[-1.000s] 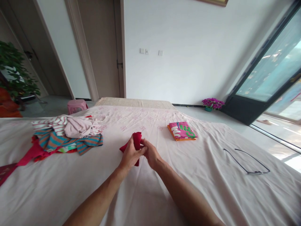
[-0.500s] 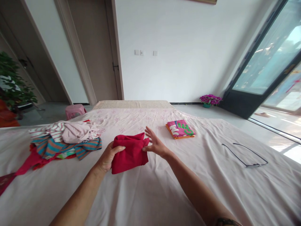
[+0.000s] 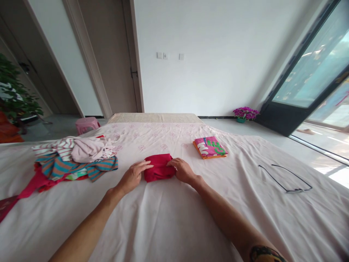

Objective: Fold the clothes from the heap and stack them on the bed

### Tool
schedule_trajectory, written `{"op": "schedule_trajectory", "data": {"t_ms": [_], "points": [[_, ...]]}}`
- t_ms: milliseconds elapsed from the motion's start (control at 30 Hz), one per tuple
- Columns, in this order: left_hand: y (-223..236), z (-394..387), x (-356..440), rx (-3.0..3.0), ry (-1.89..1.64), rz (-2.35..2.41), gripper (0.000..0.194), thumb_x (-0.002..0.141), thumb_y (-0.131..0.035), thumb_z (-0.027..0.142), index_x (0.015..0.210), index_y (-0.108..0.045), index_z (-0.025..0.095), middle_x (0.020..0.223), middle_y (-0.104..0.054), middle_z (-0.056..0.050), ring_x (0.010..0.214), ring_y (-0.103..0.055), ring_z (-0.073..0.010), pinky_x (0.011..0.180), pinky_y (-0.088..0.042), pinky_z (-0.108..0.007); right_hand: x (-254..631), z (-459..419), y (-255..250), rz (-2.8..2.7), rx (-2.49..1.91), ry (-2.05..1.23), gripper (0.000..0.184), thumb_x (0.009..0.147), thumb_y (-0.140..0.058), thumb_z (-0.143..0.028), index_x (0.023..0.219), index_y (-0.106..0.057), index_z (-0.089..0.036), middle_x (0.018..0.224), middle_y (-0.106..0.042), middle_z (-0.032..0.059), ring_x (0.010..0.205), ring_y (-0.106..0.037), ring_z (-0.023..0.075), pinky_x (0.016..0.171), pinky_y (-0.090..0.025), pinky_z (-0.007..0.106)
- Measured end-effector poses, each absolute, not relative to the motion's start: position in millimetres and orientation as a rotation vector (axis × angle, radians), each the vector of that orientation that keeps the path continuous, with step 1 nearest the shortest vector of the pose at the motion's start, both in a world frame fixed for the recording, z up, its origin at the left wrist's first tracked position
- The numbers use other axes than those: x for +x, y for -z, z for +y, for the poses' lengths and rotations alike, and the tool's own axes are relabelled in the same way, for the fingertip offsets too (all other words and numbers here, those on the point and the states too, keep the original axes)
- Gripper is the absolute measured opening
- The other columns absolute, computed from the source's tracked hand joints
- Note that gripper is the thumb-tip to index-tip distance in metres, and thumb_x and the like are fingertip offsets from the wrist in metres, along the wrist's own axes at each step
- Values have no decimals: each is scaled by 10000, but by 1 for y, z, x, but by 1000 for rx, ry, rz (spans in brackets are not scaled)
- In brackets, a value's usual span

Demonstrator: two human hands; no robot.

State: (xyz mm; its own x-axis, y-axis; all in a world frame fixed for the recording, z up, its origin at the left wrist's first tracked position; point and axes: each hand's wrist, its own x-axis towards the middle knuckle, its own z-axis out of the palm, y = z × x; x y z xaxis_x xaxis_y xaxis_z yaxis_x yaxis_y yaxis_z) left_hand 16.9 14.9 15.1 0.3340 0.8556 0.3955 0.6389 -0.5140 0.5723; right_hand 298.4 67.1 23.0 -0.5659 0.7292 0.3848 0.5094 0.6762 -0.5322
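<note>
"While the left hand (image 3: 134,175) and the right hand (image 3: 184,170) both touch it, where does the folded red cloth (image 3: 158,168) lie?"

"On the pale pink flowered sheet (image 3: 163,225), near the middle of the view, with one hand at each side edge."

"And the fingers?"

"Those of the left hand reach nearly straight over the left edge; those of the right hand bend onto the right edge. Whether either hand pinches the fabric from below, I cannot tell."

"How do the cloth's own edges look?"

"The far edge and the near edge run roughly level from side to side, both in sight between the hands. The right end is partly covered by fingers."

"What room is there around it?"

"On the near side, a broad, creased stretch of sheet. On the left, a narrower strip separates the left hand from the heap of clothes (image 3: 65,165), which has a pale pink garment (image 3: 88,150) on top. On the right, past a gap, sits the folded pink-and-orange fabric (image 3: 210,147), a little farther off than the red cloth."

"And beyond that?"

"A pair of glasses (image 3: 298,190) lies well out to the right, its arms unfolded, and the sheet's far edge meets a beige cover (image 3: 155,118)."
</note>
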Motion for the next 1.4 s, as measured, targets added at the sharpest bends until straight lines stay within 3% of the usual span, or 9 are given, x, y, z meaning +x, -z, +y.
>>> {"op": "schedule_trajectory", "data": {"t_ms": [100,200,300,367,467,700,867,1133,1400], "points": [[11,3,12,2244,-991,1404,734,650,-330,-40,1251,-606,277,1364,-559,-4,1286,-495,-155,1142,-353,-379,303,63,-18,-2349,-988,-489,630,591,-413,64,1071,-682,-241,1117,-686,26,1049,-585,197,949,-429,335],[12,-6,9,2157,-1048,1427,712,617,-368,-19,1238,-587,252,1316,-566,-33,1263,-500,-177,1081,-419,-366,297,53,-28,-2353,-984,-420,621,564,-418,47,1057,-675,-231,1057,-694,29,1024,-573,211,945,-415,341],[3,-11,10,2090,-1042,1449,541,678,-467,56,1170,-592,241,1211,-582,-57,1133,-566,-200,919,-516,-338,281,38,-39,-2405,-875,-367,499,630,-468,4,1021,-670,-232,1009,-684,31,971,-563,212,920,-406,341],[-1,-14,13,2085,-1024,1496,386,720,-564,153,1096,-597,236,1125,-581,-55,1013,-597,-198,832,-535,-328,269,28,-41,-2443,-806,-323,336,710,-529,-62,963,-671,-232,953,-670,34,930,-551,210,878,-404,335],[-1,-18,19,2127,-999,1562,308,706,-653,230,1007,-585,232,1028,-571,-35,901,-603,-183,769,-531,-313,254,20,-36,-2469,-789,-237,147,778,-619,-166,904,-658,-230,922,-646,38,912,-522,210,832,-387,330],[0,-23,30,2221,-966,1635,107,756,-555,157,831,-572,231,873,-590,-16,831,-610,-174,751,-488,-289,237,20,-23,-2530,-751,-80,203,794,-703,-232,980,-626,-244,1122,-625,39,1047,-484,234,887,-333,362],[1,-23,30,2171,-995,1669,59,781,-552,195,822,-565,235,815,-625,-10,773,-619,-176,715,-476,-289,227,19,-17,-2533,-809,-58,352,796,-698,-299,1124,-585,-240,1105,-611,60,1019,-477,244,857,-334,372],[0,-25,30,2326,-1032,1671,126,769,-519,121,835,-524,228,797,-598,0,771,-597,-160,741,-465,-281,213,17,-11,-2442,-997,17,157,779,-620,-208,934,-599,-221,914,-593,51,873,-459,219,758,-303,345],[4,-25,31,2356,-1088,1662,158,757,-523,91,849,-515,220,791,-591,6,747,-591,-153,715,-474,-270,209,17,-16,-2505,-943,113,163,804,-627,-295,946,-591,-225,911,-593,37,861,-462,215,740,-287,354]]}}
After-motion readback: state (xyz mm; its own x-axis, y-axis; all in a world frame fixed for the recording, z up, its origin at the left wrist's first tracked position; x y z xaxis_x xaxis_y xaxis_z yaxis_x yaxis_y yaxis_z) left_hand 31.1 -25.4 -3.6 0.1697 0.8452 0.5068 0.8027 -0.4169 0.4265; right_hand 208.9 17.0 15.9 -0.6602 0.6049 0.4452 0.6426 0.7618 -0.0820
